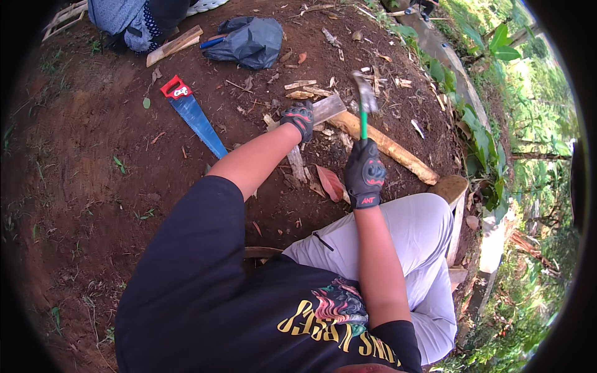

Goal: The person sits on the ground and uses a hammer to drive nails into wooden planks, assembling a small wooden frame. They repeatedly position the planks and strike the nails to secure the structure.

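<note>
My left hand (299, 120), in a black glove with red marks, is closed on the near end of a short flat piece of wood (328, 108). The far end of that piece meets a long, pale yellowish log (392, 148) lying on the soil. In my right hand (365, 174), gloved the same way, is a hammer (364, 124) with a green handle. Its metal head is raised beyond the hand, to the right of the wood piece, and is smeared by motion. Whether the head touches anything I cannot tell.
A handsaw (198, 118) with a red handle and blue blade lies to the left. Beyond it are a dark plastic bag (252, 43) and a split plank (175, 46) beside another person (134, 25). Wood chips (300, 85) litter the ground. Leafy plants (482, 143) line the right side.
</note>
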`<action>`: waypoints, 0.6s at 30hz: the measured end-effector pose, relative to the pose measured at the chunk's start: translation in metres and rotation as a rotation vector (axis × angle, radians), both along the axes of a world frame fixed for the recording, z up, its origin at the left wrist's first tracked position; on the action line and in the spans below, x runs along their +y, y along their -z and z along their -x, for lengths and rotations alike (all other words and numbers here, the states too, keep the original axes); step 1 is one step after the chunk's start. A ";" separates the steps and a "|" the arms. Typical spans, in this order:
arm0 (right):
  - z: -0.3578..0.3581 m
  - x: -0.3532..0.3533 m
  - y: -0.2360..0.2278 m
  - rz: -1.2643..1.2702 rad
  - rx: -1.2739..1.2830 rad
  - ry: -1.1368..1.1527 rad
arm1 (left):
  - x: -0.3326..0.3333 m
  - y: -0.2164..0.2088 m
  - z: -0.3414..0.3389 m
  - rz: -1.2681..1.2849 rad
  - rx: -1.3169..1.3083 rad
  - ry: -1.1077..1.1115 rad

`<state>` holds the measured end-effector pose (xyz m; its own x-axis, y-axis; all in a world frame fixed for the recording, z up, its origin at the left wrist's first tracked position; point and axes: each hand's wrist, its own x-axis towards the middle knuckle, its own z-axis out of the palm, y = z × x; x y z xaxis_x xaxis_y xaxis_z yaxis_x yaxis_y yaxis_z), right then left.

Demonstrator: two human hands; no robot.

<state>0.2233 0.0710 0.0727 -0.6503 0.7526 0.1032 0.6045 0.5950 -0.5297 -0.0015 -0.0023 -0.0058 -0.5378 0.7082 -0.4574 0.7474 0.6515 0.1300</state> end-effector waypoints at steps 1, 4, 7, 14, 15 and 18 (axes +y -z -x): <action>-0.006 0.001 0.032 0.046 -0.118 -0.024 | 0.004 -0.003 -0.002 0.007 -0.014 -0.009; 0.016 -0.006 0.031 0.124 -0.122 -0.021 | -0.008 0.003 0.007 0.036 0.068 -0.076; 0.013 -0.009 -0.029 0.075 0.050 0.031 | -0.005 0.005 0.003 0.001 0.037 -0.054; 0.022 -0.003 0.007 0.093 -0.111 -0.024 | -0.013 0.004 0.006 0.030 0.102 -0.086; 0.025 -0.001 -0.016 0.064 -0.009 0.003 | -0.006 0.002 0.008 0.020 0.069 -0.091; 0.007 -0.005 -0.031 0.010 0.240 0.036 | 0.001 -0.021 -0.003 0.072 -0.070 -0.055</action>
